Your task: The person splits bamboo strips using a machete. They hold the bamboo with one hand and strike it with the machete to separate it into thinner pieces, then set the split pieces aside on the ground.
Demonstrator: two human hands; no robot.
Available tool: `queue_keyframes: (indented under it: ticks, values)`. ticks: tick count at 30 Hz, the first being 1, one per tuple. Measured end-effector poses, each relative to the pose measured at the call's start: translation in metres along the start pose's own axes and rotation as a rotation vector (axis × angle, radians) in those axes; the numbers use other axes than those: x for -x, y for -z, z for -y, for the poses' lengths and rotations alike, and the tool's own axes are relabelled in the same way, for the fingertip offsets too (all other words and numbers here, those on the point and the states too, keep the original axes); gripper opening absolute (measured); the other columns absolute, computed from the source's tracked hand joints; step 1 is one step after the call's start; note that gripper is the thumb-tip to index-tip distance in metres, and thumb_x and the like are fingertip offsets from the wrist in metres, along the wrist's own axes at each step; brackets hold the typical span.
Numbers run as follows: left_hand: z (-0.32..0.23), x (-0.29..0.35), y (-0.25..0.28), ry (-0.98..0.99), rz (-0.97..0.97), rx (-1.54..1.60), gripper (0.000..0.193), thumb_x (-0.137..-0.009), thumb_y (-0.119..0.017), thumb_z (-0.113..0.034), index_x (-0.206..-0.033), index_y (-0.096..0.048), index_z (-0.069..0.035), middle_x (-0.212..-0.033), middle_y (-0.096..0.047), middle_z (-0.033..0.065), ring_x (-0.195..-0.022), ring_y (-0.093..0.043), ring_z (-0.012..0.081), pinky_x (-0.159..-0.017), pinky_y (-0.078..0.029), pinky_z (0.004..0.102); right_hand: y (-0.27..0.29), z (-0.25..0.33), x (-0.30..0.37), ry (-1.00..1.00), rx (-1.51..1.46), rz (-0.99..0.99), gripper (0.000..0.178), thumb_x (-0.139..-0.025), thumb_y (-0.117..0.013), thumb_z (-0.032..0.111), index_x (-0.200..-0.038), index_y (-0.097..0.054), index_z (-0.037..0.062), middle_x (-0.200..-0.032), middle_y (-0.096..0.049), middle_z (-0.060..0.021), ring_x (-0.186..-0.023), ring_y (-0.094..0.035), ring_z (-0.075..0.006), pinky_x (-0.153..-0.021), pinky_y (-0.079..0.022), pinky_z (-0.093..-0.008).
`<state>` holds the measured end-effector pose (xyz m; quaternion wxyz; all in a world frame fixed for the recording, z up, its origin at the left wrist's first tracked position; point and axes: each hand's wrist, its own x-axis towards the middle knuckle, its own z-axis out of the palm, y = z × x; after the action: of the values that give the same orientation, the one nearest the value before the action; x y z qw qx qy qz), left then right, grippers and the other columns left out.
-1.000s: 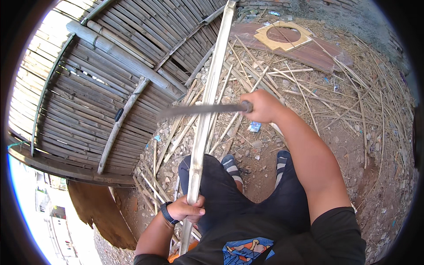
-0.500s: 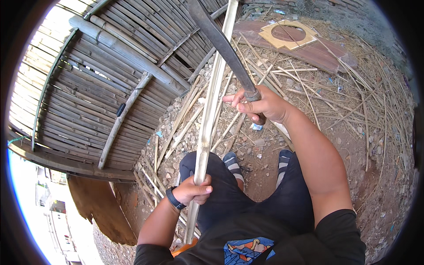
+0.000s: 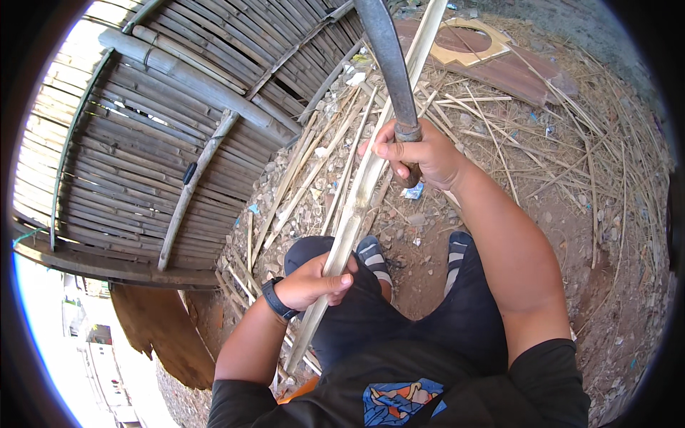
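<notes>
The right hand (image 3: 421, 153) has swung the knife (image 3: 389, 64) from level to raised, blade toward twelve o'clock, fist closed on the handle. The left hand (image 3: 314, 282), at seven o'clock, is wrapped around the bamboo strip (image 3: 371, 171). A clean cut likely needs the strip steady and fingers below the stroke.

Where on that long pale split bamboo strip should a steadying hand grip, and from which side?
Probably low on the long pale split bamboo strip, near the knees, where the left hand wraps it from the person's left. The strip is narrow and leans up away from the body, and the right hand holds the dark curved blade higher up, so a low left grip likely stays clear of it.
</notes>
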<state>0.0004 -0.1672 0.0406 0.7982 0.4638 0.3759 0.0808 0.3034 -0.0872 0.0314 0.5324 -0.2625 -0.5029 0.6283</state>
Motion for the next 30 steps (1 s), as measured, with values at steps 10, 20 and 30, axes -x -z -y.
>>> queue_keyframes:
  ticks: [10, 20, 30]
  values:
    - [0.034, 0.159, 0.005, 0.001, -0.736, -1.027, 0.085, -0.081, -0.080, -0.042, -0.143, -0.041, -0.001, -0.134, -0.056, 0.0179, -0.121, -0.057, 0.0270, -0.096, -0.046, 0.0424, 0.042, 0.009, 0.001, 0.174, 0.084, -0.275, 0.015, -0.089, -0.069, 0.015, -0.092, -0.064, 0.0015, -0.101, -0.072, -0.0186, -0.057, -0.051, -0.0052, -0.054, -0.044, -0.0219]
    - [0.133, 0.195, 0.047, -0.403, -1.025, -0.556, 0.068, -0.096, -0.064, -0.038, -0.146, -0.036, -0.001, -0.139, -0.049, 0.0162, -0.123, -0.054, 0.0273, -0.104, -0.043, 0.0399, 0.073, 0.022, 0.009, 0.260, -0.071, -0.431, 0.020, -0.089, -0.069, 0.018, -0.093, -0.067, -0.0016, -0.092, -0.072, -0.0128, -0.059, -0.049, -0.0075, -0.056, -0.042, -0.0244]
    - [0.041, 0.119, 0.041, -1.069, -1.082, -0.541, 0.095, -0.089, -0.067, -0.055, -0.153, -0.019, -0.003, -0.145, -0.041, 0.0215, -0.130, -0.048, 0.0340, -0.108, -0.040, 0.0446, 0.076, 0.013, 0.003, 0.161, -0.306, -0.566, 0.020, -0.092, -0.069, 0.023, -0.094, -0.062, 0.0037, -0.098, -0.067, -0.0125, -0.058, -0.048, -0.0067, -0.058, -0.044, -0.0239]
